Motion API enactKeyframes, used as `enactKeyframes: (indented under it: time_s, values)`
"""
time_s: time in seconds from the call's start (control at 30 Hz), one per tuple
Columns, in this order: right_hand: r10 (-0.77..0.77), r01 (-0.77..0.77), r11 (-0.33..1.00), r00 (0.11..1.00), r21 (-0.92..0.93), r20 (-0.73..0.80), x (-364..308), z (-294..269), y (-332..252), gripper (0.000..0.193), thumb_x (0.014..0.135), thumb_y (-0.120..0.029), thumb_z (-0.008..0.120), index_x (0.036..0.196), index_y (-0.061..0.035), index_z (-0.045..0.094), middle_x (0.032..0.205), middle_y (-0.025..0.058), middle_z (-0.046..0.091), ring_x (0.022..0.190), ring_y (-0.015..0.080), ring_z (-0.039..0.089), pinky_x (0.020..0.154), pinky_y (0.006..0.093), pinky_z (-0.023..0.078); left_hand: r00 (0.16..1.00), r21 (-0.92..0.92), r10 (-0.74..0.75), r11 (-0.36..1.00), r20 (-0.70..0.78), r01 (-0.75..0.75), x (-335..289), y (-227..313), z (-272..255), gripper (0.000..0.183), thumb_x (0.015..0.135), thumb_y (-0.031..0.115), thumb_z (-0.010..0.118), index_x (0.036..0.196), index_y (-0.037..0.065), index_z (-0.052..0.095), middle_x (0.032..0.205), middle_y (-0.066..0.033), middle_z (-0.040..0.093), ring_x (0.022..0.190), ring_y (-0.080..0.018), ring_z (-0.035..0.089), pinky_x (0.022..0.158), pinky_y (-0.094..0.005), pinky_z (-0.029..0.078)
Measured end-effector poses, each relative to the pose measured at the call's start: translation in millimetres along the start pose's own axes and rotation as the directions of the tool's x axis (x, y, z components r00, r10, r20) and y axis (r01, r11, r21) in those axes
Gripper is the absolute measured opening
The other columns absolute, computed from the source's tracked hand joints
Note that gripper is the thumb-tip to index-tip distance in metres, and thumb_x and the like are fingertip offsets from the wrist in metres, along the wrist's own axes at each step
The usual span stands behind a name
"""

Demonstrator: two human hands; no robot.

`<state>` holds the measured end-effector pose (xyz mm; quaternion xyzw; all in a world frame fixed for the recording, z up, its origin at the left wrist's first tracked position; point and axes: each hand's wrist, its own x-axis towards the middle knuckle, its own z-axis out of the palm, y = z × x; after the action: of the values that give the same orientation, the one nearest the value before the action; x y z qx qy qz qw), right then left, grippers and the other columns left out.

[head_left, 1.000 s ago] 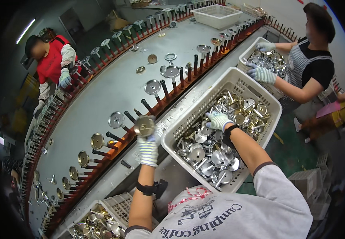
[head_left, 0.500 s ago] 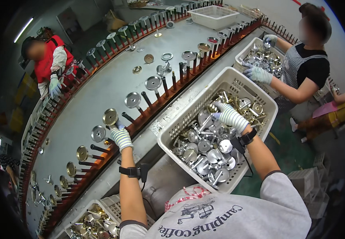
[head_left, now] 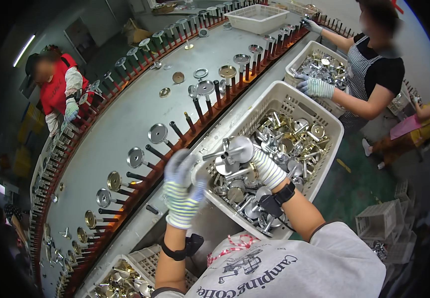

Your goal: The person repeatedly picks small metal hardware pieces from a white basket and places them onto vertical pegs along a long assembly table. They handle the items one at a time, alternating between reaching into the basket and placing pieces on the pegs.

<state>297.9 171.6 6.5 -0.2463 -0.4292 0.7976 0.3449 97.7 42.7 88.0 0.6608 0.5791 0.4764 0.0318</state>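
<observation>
My right hand, in a striped glove, is closed around shiny metal discs with stems above the near side of a white perforated crate. At least two discs show at its fingers; the glove partly hides them. My left hand, gloved too, is raised between the rack and that crate. Its fingers are blurred but stretched up, with the thumb apart, and I see nothing held in it. In the crate lies a heap of silver and brass-coloured stemmed discs.
A curved rack of dark posts, many topped with discs, edges the grey table. A person in a checked apron works at another crate on the right. A person in red stands across the table. A lower crate sits near my left arm.
My left hand has left a brass-coloured disc on the rack and swung right toward the crate. My right hand has raised stemmed discs from the heap. The rack's discs have shifted toward the lower left.
</observation>
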Motion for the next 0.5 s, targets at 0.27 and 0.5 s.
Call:
enactKeyframes:
  time_s: [0.27, 0.5]
  values:
    - [-0.094, 0.101, 0.99, 0.992, -0.097, 0.081, 5.7, -4.7, 23.7, 0.065, 0.082, -0.03, 0.069, 0.132, 0.0016, 0.041, 0.116, 0.0059, 0.059, 0.108, 0.0117, 0.051, 0.094, 0.0258, 0.041, 0.936, 0.433, 0.163, 0.853, 0.313, -0.293, 24.4, -1.5, 61.4, 0.039, 0.067, 0.018, 0.068, 0.103, 0.007, 0.059, 0.104, -0.0119, 0.059, 0.107, -0.0314, 0.054, 0.095, -0.0472, 0.038]
    - [0.122, -0.126, 0.991, 0.989, 0.042, 0.085, 5.7, 8.1, 13.6, 0.062, 0.085, -0.04, 0.064, 0.132, -0.0036, 0.046, 0.126, 0.0037, 0.053, 0.12, 0.0133, 0.043, 0.104, 0.028, 0.029, 0.948, -0.059, -0.296, 0.951, 0.122, 0.304, 21.6, -18.3, 62.3, 0.032, 0.084, 0.019, 0.059, 0.108, -0.001, 0.055, 0.098, -0.0158, 0.062, 0.086, -0.0303, 0.06, 0.077, -0.0383, 0.047]
